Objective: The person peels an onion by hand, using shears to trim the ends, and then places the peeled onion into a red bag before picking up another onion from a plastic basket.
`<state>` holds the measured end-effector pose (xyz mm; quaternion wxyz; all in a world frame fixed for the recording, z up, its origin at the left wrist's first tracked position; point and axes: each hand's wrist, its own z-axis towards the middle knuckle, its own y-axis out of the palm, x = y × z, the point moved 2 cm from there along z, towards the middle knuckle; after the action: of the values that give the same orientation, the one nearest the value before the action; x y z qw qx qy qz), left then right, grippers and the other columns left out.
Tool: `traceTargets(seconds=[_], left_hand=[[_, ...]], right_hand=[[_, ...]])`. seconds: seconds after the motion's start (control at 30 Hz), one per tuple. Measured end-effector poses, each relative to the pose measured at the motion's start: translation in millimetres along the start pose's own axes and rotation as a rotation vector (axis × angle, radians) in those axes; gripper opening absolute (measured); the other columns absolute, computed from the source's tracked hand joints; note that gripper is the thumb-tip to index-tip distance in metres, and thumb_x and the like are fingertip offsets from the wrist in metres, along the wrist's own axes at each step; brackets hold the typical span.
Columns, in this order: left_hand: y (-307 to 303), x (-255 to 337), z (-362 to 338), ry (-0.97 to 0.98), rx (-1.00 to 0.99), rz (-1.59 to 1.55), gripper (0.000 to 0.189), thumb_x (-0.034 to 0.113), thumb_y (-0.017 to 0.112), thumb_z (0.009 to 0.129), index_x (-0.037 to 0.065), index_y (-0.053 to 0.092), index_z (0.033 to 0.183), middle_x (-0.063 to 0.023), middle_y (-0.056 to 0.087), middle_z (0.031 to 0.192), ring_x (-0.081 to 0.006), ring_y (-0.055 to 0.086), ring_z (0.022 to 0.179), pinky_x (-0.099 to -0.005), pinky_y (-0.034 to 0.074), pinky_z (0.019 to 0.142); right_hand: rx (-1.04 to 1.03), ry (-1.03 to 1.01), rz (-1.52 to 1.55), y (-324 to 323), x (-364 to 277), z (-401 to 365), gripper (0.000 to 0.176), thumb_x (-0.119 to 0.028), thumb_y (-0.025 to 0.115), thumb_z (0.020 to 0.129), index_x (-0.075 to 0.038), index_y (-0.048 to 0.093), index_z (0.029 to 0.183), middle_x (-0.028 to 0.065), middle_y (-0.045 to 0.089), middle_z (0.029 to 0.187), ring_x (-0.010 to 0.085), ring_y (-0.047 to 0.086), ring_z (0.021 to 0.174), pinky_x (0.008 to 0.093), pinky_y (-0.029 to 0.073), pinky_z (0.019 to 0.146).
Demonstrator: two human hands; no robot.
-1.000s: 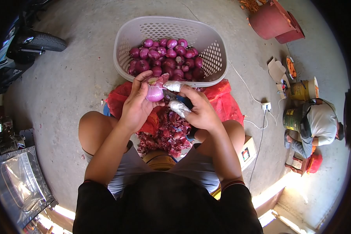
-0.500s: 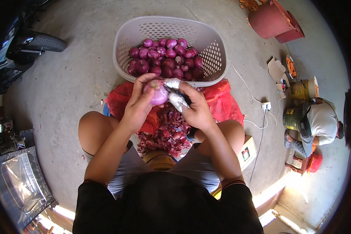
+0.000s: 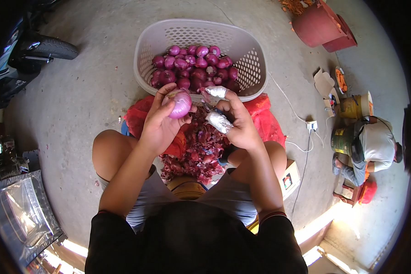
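Observation:
My left hand point(image 3: 157, 121) is closed round a purple onion point(image 3: 181, 103), its smooth side facing right. My right hand point(image 3: 239, 121) is just to the right, apart from the onion. Silvery wrapping covers its thumb point(image 3: 219, 122) and forefinger point(image 3: 216, 92). Between these fingers is a small dark tool that looks like a knife point(image 3: 207, 108), mostly hidden. A scrap of reddish skin point(image 3: 202, 94) is by the forefinger tip. Beneath both hands lies a heap of dark red onion skins point(image 3: 194, 153). Beyond them, a grey basket point(image 3: 146, 43) holds many peeled purple onions point(image 3: 198, 73).
Red mesh sacks point(image 3: 262, 118) lie on both sides of the skins. A cord runs to a white socket block point(image 3: 311, 124) on the right. Further right, another person point(image 3: 376, 144) bends over near buckets point(image 3: 351, 106). A motorcycle wheel point(image 3: 52, 49) stands at upper left.
My hands have moved apart: the right one has drawn away to the right with a scrap of skin. My left hand has shifted slightly left and turned the onion.

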<state>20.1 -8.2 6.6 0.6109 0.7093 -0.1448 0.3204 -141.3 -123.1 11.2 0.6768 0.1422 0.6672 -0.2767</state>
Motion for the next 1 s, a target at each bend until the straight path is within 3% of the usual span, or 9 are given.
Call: traceTargets(seconds=[0.2, 0.37, 0.47, 0.57, 0.67, 0.73, 0.83, 0.9, 1.0], left_hand=[[1.7, -0.5, 0.4, -0.062, 0.071, -0.078, 0.046, 0.038, 0.043, 0.095, 0.007, 0.042, 0.128, -0.0101, 0.053, 0.123, -0.0232, 0.055, 0.105, -0.0319, 0.048, 0.081], [-7.2, -9.1, 2.6, -0.138, 0.094, -0.209, 0.05, 0.048, 0.037, 0.095, 0.009, 0.046, 0.125, -0.0075, 0.053, 0.123, -0.0187, 0.05, 0.111, -0.036, 0.04, 0.093], [3.2, -10.0, 2.7, -0.148, 0.136, -0.182, 0.05, 0.051, 0.034, 0.095, 0.011, 0.048, 0.121, -0.0049, 0.054, 0.118, -0.016, 0.048, 0.11, -0.0335, 0.038, 0.091], [3.7, -11.5, 3.3, -0.162, 0.117, -0.176, 0.056, 0.055, 0.031, 0.094, 0.009, 0.047, 0.121, -0.0059, 0.055, 0.118, -0.0176, 0.049, 0.111, -0.0345, 0.039, 0.092], [3.9, -10.2, 2.0, -0.191, 0.067, -0.193, 0.061, 0.058, 0.028, 0.093, 0.007, 0.047, 0.121, -0.0074, 0.055, 0.118, -0.0194, 0.05, 0.11, -0.0354, 0.039, 0.093], [4.7, -8.7, 2.4, -0.191, 0.05, -0.222, 0.063, 0.059, 0.028, 0.093, 0.005, 0.047, 0.121, -0.0084, 0.055, 0.119, -0.0209, 0.051, 0.11, -0.0359, 0.04, 0.094], [17.8, -2.5, 1.9, -0.188, 0.274, -0.275, 0.058, 0.055, 0.03, 0.094, 0.007, 0.048, 0.121, -0.0084, 0.057, 0.113, -0.0222, 0.052, 0.104, -0.0351, 0.043, 0.088], [4.9, -4.4, 3.6, -0.178, 0.113, -0.382, 0.056, 0.054, 0.033, 0.094, 0.007, 0.049, 0.118, -0.0075, 0.056, 0.109, -0.0215, 0.052, 0.097, -0.0324, 0.044, 0.081], [-2.3, -3.0, 2.4, -0.155, 0.036, -0.386, 0.052, 0.054, 0.038, 0.093, 0.008, 0.05, 0.115, -0.0049, 0.056, 0.103, -0.0191, 0.052, 0.09, -0.0301, 0.043, 0.077]], right_hand=[[0.017, -0.154, -0.217, 2.0, 5.4, -1.8, 0.061, 0.001, 0.065, 0.068, -0.004, 0.042, 0.124, 0.0128, 0.057, 0.081, 0.0266, 0.06, 0.075, 0.0326, 0.046, 0.067], [0.05, -0.181, -0.324, 16.4, 2.0, -3.6, 0.057, -0.008, 0.071, 0.07, -0.004, 0.045, 0.12, 0.0184, 0.062, 0.096, 0.0362, 0.063, 0.086, 0.0406, 0.049, 0.07], [0.082, -0.282, -0.318, 22.1, 0.5, -1.1, 0.058, -0.005, 0.072, 0.075, -0.006, 0.044, 0.126, 0.0069, 0.056, 0.088, 0.0158, 0.053, 0.073, 0.0275, 0.044, 0.066], [0.045, -0.242, -0.296, 24.5, 3.0, 0.5, 0.058, -0.007, 0.073, 0.075, -0.005, 0.044, 0.125, 0.0084, 0.059, 0.09, 0.0183, 0.056, 0.073, 0.0286, 0.045, 0.067], [0.046, -0.235, -0.374, 24.1, -5.0, 0.9, 0.058, -0.013, 0.073, 0.072, -0.004, 0.045, 0.122, 0.0199, 0.059, 0.108, 0.0387, 0.061, 0.092, 0.0409, 0.049, 0.075], [0.056, -0.281, -0.342, 25.4, -0.6, 0.4, 0.058, -0.012, 0.072, 0.073, -0.004, 0.044, 0.123, 0.0181, 0.06, 0.104, 0.035, 0.063, 0.089, 0.0386, 0.049, 0.075], [0.155, -0.294, -0.146, 29.9, -0.5, 3.2, 0.055, -0.01, 0.071, 0.076, -0.005, 0.044, 0.124, 0.0135, 0.06, 0.097, 0.026, 0.062, 0.084, 0.0332, 0.048, 0.075], [0.245, -0.194, -0.007, 27.2, -4.0, 4.1, 0.051, -0.006, 0.067, 0.08, -0.005, 0.044, 0.125, 0.0066, 0.057, 0.087, 0.0143, 0.055, 0.077, 0.0266, 0.044, 0.072], [0.326, -0.092, 0.02, 15.0, 5.1, 9.0, 0.054, -0.003, 0.065, 0.079, -0.005, 0.04, 0.127, 0.0042, 0.055, 0.08, 0.0133, 0.052, 0.072, 0.0263, 0.042, 0.067]])
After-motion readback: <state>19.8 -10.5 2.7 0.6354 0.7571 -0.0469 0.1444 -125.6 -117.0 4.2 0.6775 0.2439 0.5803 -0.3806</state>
